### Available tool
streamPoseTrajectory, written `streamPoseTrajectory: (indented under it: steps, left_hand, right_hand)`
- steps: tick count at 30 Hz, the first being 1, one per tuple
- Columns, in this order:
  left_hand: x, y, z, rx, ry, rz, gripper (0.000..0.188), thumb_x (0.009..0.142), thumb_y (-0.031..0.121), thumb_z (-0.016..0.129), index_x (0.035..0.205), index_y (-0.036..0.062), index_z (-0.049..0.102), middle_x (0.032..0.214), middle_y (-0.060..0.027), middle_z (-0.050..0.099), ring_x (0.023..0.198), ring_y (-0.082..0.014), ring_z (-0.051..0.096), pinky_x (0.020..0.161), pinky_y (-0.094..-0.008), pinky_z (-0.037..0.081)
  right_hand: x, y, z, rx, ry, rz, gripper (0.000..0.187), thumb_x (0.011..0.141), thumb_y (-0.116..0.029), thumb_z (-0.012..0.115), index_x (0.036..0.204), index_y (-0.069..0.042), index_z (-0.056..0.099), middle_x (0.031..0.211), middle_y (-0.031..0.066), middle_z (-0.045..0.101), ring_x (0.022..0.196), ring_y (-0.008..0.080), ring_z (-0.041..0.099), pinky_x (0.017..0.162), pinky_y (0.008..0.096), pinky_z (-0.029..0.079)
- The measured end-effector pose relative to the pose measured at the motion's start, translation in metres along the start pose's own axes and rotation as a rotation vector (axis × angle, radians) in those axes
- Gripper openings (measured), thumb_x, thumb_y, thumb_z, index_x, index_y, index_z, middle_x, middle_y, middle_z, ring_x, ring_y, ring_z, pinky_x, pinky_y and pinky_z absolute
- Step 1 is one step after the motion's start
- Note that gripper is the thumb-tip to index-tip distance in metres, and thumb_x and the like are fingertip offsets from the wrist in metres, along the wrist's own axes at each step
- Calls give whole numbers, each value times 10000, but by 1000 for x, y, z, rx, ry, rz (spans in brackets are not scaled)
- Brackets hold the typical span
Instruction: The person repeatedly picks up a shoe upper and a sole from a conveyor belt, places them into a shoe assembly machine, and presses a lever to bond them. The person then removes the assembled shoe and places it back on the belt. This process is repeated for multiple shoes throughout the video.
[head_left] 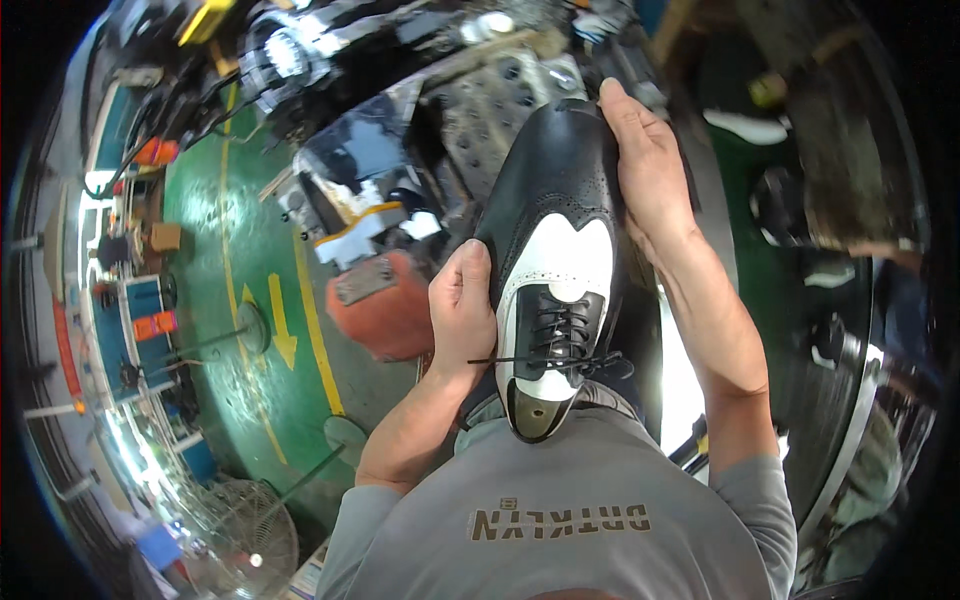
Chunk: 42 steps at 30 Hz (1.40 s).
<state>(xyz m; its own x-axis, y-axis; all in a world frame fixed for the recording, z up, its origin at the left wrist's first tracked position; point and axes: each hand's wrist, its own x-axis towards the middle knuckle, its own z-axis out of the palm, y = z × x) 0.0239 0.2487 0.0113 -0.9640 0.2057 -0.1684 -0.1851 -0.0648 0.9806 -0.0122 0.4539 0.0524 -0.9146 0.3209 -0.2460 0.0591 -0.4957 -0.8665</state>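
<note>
A black and white lace-up wingtip shoe [566, 250] is held close to my chest, its black toe pointing away from me. Its dark laces are tied, and a shiny brown-black last [538, 412] shows in the heel opening. My left hand [463, 312] is closed against the left side of the shoe, thumb pointing up. Around the right side near the toe, my right hand [650, 165] grips with its fingers stretched forward; part of them is hidden. The sole faces away from view.
Ahead stands a machine with a pitted metal plate [490, 115] and a red rounded housing [385, 308]. A white shoe part [747, 128] and other shoes lie along the right. On the left are a green floor [205, 260] with yellow markings, lit shelving and a fan [243, 535].
</note>
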Motion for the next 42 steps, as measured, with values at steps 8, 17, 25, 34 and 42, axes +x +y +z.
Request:
streamPoseTrajectory:
  steps: [8,17,25,34,42]
  left_hand:
    - [65,69,-93,-292,115,-34,453,1069,308,335,1200,-68,551,1074,-159,670,913,-220,697,829,-350,589]
    - [150,106,-165,-501,136,-54,458,1060,348,367,1200,-49,546,1027,-152,680,801,-202,708,725,-331,613]
    - [239,87,-192,-651,156,84,385,1045,326,434,1158,-12,582,1038,-111,680,860,-194,686,777,-344,590]
    - [275,85,-189,-645,276,92,380,1044,351,451,994,4,598,883,-40,645,749,-105,610,675,-264,539]
    - [272,92,-191,-623,282,29,396,1040,365,454,1023,-6,590,907,-67,649,759,-118,622,691,-276,553]
  right_hand:
    - [57,46,127,136,-192,-50,464,1062,-383,356,1105,-4,620,968,85,665,833,136,652,774,277,540]
    - [107,75,207,229,-318,191,381,1026,-383,482,1060,-44,653,920,36,699,766,83,654,673,236,529]
    - [159,84,243,351,-298,186,307,1017,-277,520,1100,-5,634,1011,65,692,888,130,653,802,297,532]
    - [194,115,254,346,-166,91,248,1024,-220,508,1068,6,601,973,76,674,838,137,637,782,289,541]
    - [184,104,259,422,-154,132,238,1029,-200,491,1070,13,588,970,94,669,840,164,646,771,312,554]
